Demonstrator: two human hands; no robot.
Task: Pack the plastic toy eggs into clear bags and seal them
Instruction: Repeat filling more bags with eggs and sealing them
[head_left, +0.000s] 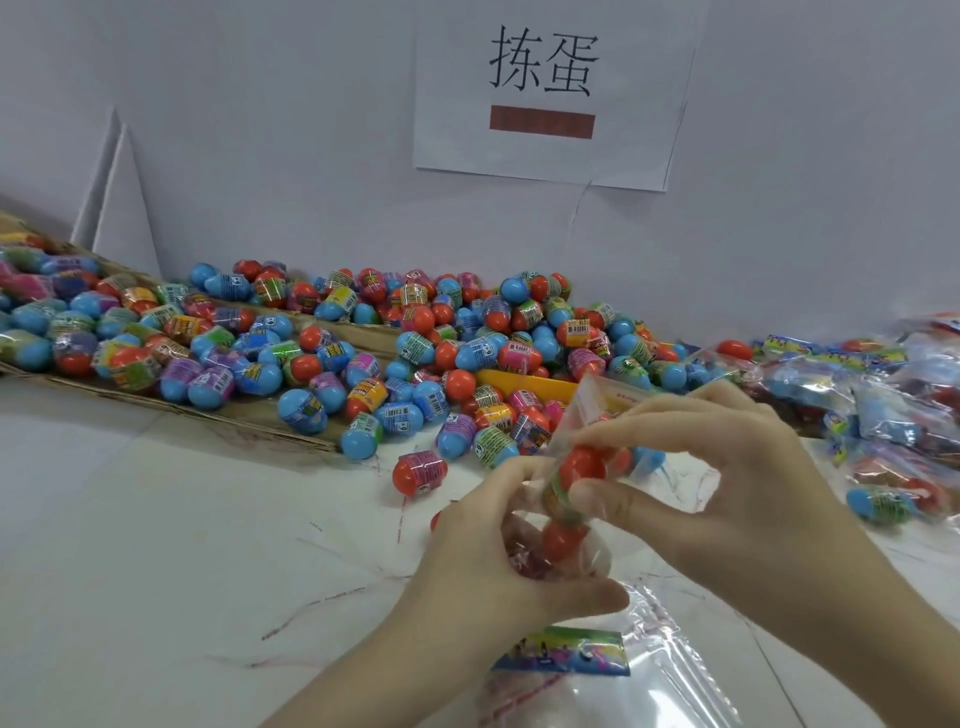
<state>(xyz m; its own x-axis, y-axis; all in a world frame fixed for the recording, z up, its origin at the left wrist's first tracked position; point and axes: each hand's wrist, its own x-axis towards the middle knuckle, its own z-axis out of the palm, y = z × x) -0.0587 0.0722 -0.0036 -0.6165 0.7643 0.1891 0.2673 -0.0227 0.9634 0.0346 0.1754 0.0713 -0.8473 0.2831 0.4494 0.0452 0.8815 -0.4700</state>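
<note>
Both the left hand and right hand grip a clear bag, hiding its eggs.

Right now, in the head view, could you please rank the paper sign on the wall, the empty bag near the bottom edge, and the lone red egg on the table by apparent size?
1. paper sign
2. empty bag, though partly cut off and nearer the camera, so this is unsure
3. lone red egg, plainly smallest

A white wall bearing a paper sign backs the white table.

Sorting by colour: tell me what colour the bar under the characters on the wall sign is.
Reddish-brown bar, head view.
</note>
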